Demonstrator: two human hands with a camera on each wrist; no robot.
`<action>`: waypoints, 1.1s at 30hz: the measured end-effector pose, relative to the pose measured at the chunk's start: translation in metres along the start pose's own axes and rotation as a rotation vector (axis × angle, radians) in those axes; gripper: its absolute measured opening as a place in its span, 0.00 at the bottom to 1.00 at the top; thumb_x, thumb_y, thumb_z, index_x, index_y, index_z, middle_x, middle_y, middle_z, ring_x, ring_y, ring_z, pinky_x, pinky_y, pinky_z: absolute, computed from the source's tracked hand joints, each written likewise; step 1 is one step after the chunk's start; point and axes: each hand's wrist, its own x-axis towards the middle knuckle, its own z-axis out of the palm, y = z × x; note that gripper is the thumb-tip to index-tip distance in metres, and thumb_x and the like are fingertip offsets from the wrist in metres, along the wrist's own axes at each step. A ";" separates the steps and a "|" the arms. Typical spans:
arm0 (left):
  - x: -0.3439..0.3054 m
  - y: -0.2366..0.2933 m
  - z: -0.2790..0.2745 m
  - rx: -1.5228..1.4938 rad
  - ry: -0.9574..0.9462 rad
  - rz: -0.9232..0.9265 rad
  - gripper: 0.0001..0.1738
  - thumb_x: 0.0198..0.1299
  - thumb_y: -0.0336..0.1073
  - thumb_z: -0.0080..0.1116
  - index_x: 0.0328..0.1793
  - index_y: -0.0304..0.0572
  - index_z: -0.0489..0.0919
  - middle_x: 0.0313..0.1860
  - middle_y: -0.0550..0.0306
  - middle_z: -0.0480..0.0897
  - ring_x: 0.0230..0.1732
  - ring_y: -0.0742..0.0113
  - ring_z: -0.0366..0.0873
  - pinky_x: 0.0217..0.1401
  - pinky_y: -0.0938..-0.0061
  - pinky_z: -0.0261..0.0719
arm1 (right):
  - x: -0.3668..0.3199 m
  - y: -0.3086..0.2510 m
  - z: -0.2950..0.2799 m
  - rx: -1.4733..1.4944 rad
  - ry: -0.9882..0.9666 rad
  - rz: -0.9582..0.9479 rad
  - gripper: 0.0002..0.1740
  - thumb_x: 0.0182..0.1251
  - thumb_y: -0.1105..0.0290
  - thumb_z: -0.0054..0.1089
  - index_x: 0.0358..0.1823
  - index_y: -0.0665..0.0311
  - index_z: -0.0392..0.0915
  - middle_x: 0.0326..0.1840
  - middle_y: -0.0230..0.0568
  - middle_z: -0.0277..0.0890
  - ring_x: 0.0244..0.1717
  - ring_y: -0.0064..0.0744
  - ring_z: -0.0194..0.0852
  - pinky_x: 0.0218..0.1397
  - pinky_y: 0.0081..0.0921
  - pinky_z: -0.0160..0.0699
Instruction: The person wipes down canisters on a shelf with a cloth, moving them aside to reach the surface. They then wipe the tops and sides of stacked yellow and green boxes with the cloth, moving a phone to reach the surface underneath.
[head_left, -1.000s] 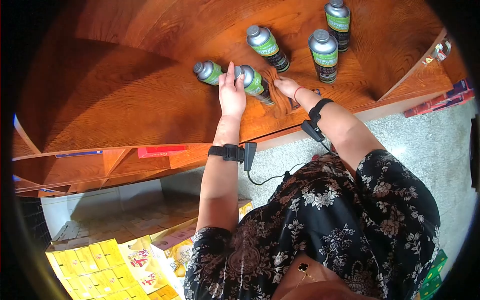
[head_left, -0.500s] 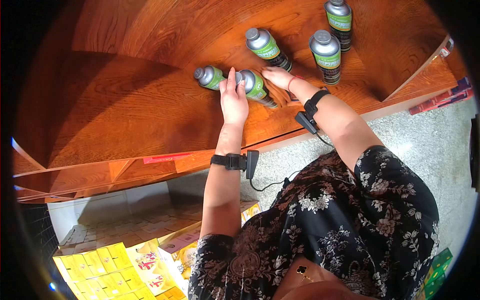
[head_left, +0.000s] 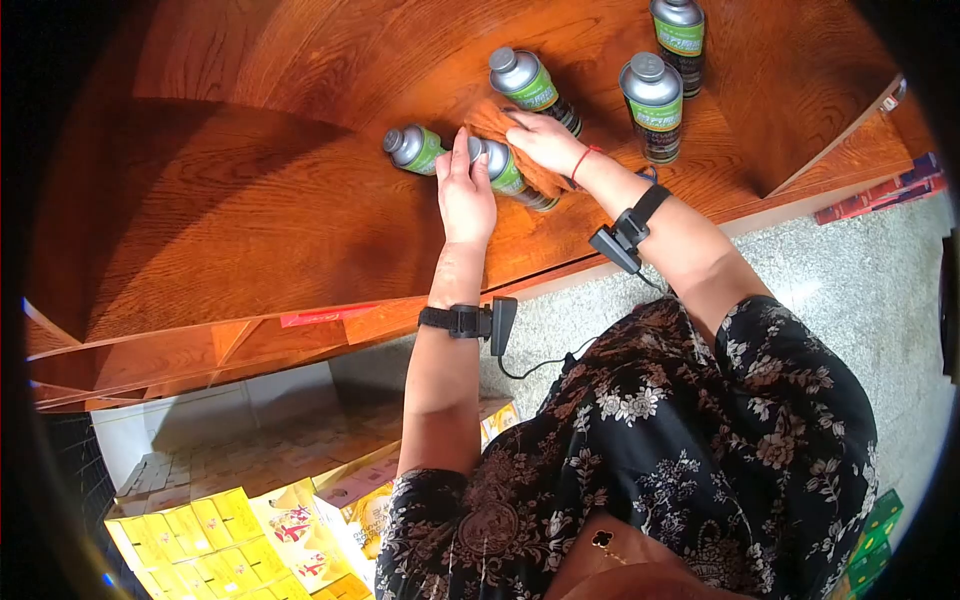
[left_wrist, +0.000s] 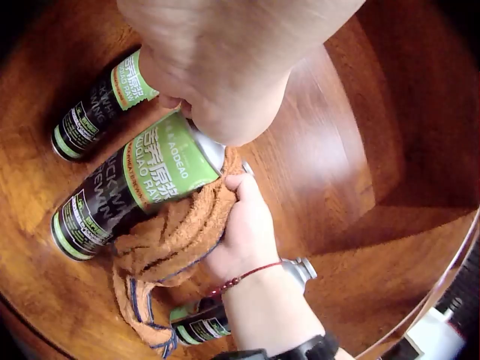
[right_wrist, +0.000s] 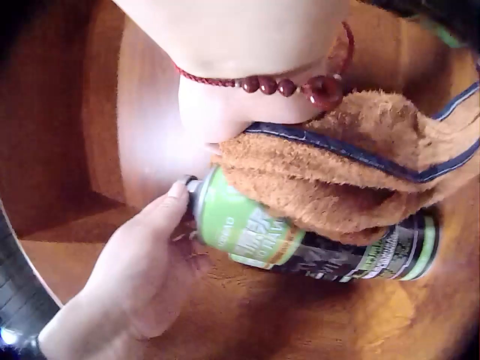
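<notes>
A bottle-shaped metal can [left_wrist: 169, 165] with a silver top and a green and black label stands on the wooden shelf. My left hand [head_left: 467, 205] holds it by the neck, thumb against the cap in the right wrist view. In my right hand [head_left: 548, 145] is an orange-brown cloth [right_wrist: 330, 176] with dark blue edging, pressed along the side of this can. Part of the cloth hangs down beside the can. A matching can [head_left: 415, 150] stands close to the left hand, and another can [head_left: 535, 85] is just behind the right hand.
Two more such cans, a nearer can [head_left: 652, 110] and a farther can [head_left: 680, 45], stand to the right. A curved wooden panel [head_left: 835, 140] bounds the shelf there. Yellow boxes [head_left: 200, 535] are stacked at the lower left.
My right hand has moved up and left with the cloth, from low beside the held can to its upper side. My left hand keeps its hold on the can's neck.
</notes>
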 end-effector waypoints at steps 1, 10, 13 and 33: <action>0.001 0.000 0.001 0.014 0.007 0.000 0.23 0.67 0.34 0.51 0.68 0.41 0.68 0.52 0.40 0.73 0.53 0.44 0.73 0.58 0.61 0.72 | 0.000 0.011 0.005 0.099 0.001 0.021 0.24 0.66 0.59 0.44 0.55 0.68 0.72 0.52 0.59 0.76 0.54 0.48 0.75 0.56 0.34 0.71; 0.000 0.001 0.001 -0.010 0.023 0.014 0.24 0.65 0.32 0.52 0.68 0.40 0.68 0.52 0.38 0.72 0.53 0.40 0.72 0.57 0.58 0.72 | -0.052 0.095 0.008 -0.311 -0.377 0.594 0.36 0.67 0.56 0.41 0.69 0.76 0.56 0.70 0.64 0.58 0.72 0.51 0.56 0.72 0.32 0.55; 0.001 0.000 0.002 -0.007 0.024 0.022 0.24 0.65 0.32 0.52 0.68 0.40 0.68 0.52 0.38 0.72 0.52 0.41 0.72 0.57 0.58 0.72 | -0.040 0.086 0.006 -0.366 -0.367 0.396 0.31 0.66 0.56 0.43 0.63 0.75 0.64 0.63 0.66 0.66 0.65 0.53 0.65 0.66 0.35 0.63; 0.005 0.001 -0.007 0.038 -0.043 -0.031 0.25 0.65 0.39 0.54 0.68 0.44 0.69 0.54 0.39 0.72 0.54 0.41 0.73 0.58 0.58 0.72 | -0.095 0.046 -0.070 -0.280 -0.442 0.352 0.25 0.62 0.61 0.50 0.55 0.71 0.73 0.49 0.57 0.77 0.51 0.47 0.77 0.55 0.34 0.72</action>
